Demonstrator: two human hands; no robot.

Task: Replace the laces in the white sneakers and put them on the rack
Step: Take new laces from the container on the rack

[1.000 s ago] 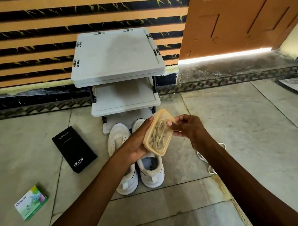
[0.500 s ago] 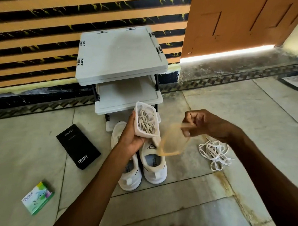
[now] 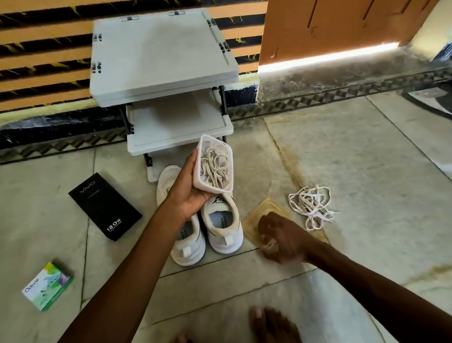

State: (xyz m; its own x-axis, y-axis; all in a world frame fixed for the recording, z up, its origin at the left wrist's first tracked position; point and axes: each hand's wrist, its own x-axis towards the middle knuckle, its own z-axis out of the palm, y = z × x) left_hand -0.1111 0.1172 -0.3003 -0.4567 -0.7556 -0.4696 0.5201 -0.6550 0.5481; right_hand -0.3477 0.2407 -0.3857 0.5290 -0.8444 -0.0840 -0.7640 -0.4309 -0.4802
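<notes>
The left hand (image 3: 192,188) holds a small white box (image 3: 214,168) above the two white sneakers (image 3: 223,223), its fingers wrapped round the box's side and base. The box is open and tilted, and a tangle of beige laces (image 3: 215,166) lies inside it. The sneakers stand side by side on the tiled floor (image 3: 375,164), heels toward the person, just in front of the grey rack (image 3: 160,57); no laces show in them. The right hand (image 3: 282,239) is low on the floor, resting on a yellowish lid (image 3: 263,211) beside the sneakers; it is blurred, so whether its fingers grip the lid cannot be told. A loose heap of white laces (image 3: 312,206) lies just beyond the lid.
</notes>
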